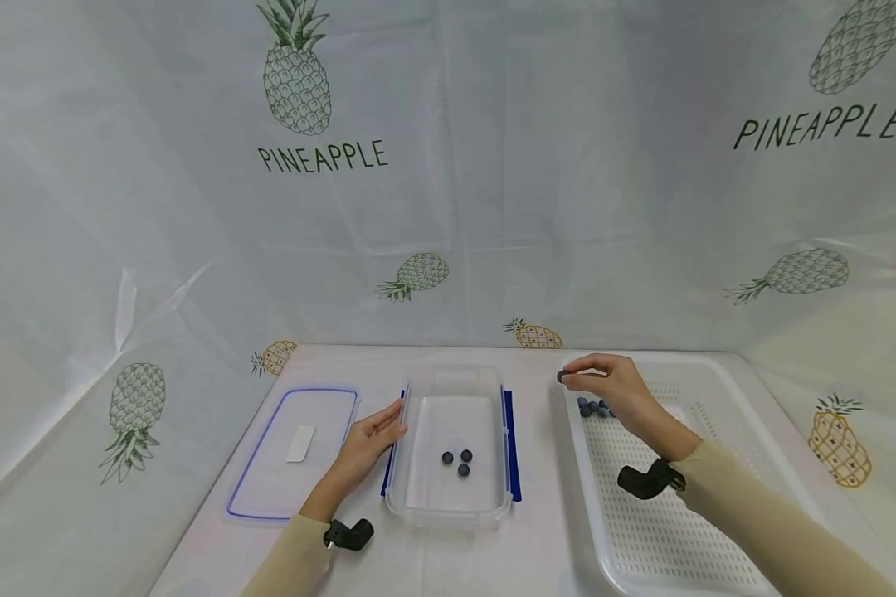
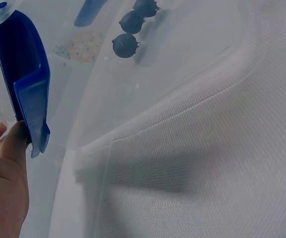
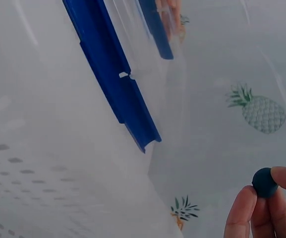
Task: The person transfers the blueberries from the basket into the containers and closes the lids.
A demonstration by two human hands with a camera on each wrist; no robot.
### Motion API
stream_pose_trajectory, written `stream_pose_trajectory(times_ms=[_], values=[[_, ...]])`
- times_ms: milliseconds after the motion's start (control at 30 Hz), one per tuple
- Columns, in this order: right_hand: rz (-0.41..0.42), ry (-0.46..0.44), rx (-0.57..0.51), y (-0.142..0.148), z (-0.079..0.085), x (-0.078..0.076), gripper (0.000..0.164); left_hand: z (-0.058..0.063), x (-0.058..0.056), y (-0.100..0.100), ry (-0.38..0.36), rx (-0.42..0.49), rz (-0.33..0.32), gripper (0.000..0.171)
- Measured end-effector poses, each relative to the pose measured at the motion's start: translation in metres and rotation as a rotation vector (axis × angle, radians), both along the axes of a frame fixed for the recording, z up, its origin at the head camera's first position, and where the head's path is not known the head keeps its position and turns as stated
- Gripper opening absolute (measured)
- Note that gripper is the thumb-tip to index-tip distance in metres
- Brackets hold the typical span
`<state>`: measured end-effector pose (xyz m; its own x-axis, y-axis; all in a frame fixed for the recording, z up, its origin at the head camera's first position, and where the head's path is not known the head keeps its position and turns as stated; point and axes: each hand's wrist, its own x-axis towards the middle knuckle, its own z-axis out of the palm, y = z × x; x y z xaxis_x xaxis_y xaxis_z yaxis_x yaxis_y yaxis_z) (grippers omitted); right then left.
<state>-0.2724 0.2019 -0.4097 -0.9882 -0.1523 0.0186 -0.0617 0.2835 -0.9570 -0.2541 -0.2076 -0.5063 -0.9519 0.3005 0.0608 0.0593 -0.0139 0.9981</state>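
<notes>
1. Your right hand (image 1: 620, 394) pinches one small, round, dark-blue berry (image 3: 264, 183) between thumb and fingertips, the gap just the berry's width, near the far left corner of the white perforated plastic basket (image 1: 657, 531).
2. Your left hand (image 1: 373, 439) has its fingers fairly straight, touching the left side of the clear rectangular plastic container (image 1: 455, 516), the thumb at a blue latch.
3. You have three berries (image 1: 464, 470) grouped on the container floor, and at least four (image 1: 586, 410) in the basket's far left corner; your right hand partly hides these.
4. Two blue plastic latches (image 1: 513, 448) flank the container; one clear, blue-rimmed lid (image 1: 269, 477) lies left of it, bearing one white rectangular piece (image 1: 301, 444).
5. You have a strip of white table (image 1: 541, 531) between the container's right latch and the basket's left rim.
</notes>
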Motion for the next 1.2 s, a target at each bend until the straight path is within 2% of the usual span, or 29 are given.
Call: stream_pose_trajectory(times_ms=[100, 200, 433, 767, 1200], values=[[0.014, -0.006, -0.013, -0.01, 0.0, -0.001, 0.038, -0.008, -0.003, -0.001, 0.018, 0.0, 0.013, 0.057], [0.027, -0.005, -0.016, -0.02, 0.001, -0.002, 0.036, -0.011, -0.004, -0.001, 0.027, -0.004, 0.027, 0.058], [0.077, -0.015, -0.08, -0.041, 0.003, -0.004, 0.034, -0.009, -0.003, 0.0, 0.007, -0.017, 0.068, 0.057], [0.098, -0.017, -0.042, -0.069, -0.002, -0.009, 0.027, -0.008, -0.002, 0.001, 0.006, -0.02, 0.071, 0.055], [0.115, -0.046, -0.088, -0.092, -0.014, -0.012, 0.024, -0.008, -0.003, 0.0, 0.001, -0.019, 0.064, 0.058]])
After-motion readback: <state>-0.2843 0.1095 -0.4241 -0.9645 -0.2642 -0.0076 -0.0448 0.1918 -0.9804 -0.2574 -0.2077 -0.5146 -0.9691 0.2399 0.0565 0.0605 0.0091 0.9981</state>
